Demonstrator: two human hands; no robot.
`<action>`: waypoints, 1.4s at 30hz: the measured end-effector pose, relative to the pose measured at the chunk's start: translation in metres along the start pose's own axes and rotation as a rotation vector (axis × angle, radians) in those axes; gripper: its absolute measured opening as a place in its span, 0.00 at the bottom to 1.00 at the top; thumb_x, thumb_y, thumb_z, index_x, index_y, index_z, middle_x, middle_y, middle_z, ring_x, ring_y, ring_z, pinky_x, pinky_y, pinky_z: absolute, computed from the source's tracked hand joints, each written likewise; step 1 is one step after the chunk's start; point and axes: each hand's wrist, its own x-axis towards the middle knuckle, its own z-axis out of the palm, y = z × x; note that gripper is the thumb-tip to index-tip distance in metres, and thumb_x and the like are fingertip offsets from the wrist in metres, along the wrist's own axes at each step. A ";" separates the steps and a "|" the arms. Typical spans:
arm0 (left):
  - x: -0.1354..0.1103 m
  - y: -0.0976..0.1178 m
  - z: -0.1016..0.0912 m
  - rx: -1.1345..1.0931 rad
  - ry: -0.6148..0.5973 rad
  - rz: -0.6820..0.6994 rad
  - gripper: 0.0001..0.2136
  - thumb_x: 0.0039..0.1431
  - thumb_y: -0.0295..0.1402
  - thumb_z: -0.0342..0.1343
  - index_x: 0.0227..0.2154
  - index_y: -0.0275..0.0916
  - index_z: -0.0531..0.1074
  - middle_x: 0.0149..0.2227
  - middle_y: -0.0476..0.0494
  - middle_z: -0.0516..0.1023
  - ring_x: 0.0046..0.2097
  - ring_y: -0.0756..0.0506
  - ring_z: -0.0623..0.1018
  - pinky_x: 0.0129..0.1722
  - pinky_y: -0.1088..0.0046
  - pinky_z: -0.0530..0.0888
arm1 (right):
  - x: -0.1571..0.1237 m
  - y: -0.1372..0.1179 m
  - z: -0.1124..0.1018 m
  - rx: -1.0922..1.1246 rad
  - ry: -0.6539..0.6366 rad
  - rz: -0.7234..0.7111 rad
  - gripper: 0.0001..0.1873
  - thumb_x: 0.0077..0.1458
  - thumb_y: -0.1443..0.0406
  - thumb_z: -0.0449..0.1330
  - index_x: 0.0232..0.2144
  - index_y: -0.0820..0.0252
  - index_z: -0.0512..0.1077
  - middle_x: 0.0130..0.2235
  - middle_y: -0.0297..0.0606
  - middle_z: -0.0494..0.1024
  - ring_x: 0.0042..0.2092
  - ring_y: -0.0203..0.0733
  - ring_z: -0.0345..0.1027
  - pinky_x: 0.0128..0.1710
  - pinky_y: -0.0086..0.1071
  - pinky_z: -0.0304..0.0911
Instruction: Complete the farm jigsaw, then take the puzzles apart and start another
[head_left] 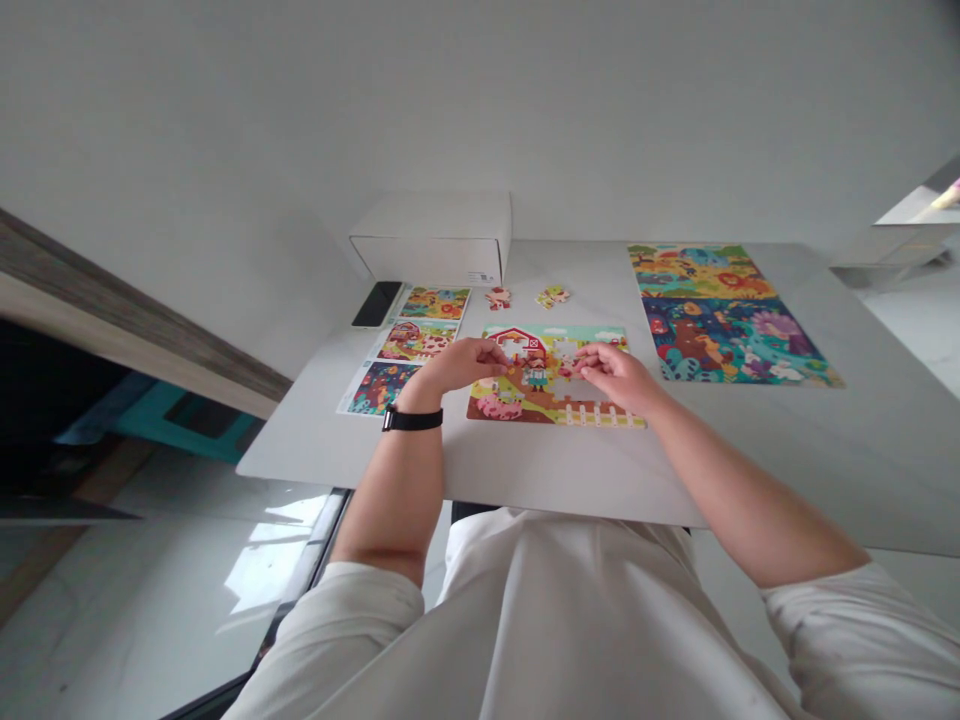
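Observation:
A farm-scene jigsaw puzzle (517, 409) lies on the table in front of me, with grey gaps at its middle and right. My left hand (466, 366) hovers over its left side near the red barn, fingers loosely curled and slightly apart, with nothing visible in them. Above the right part, my right hand (619, 378) pinches a small pink-and-white puzzle piece (568, 367), partly hidden by the fingertips. Two loose spots of pieces lie beyond the puzzle: a red-and-white puzzle piece (498, 299) and a yellow-green puzzle piece (553, 296).
A picture sheet (415, 340) with three scenes lies left of the puzzle, beside a black phone (377, 304). Behind them stands a white box (435, 240) near the wall. Two finished-looking animal puzzles, savanna (701, 272) and night forest (739, 340), lie at right.

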 end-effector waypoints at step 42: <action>0.000 -0.006 0.003 0.368 0.101 -0.078 0.05 0.48 0.36 0.66 0.28 0.43 0.79 0.30 0.48 0.81 0.32 0.44 0.77 0.32 0.70 0.68 | 0.011 -0.017 0.066 -0.697 -0.224 -0.554 0.14 0.68 0.67 0.62 0.50 0.51 0.85 0.54 0.44 0.84 0.57 0.55 0.73 0.60 0.53 0.67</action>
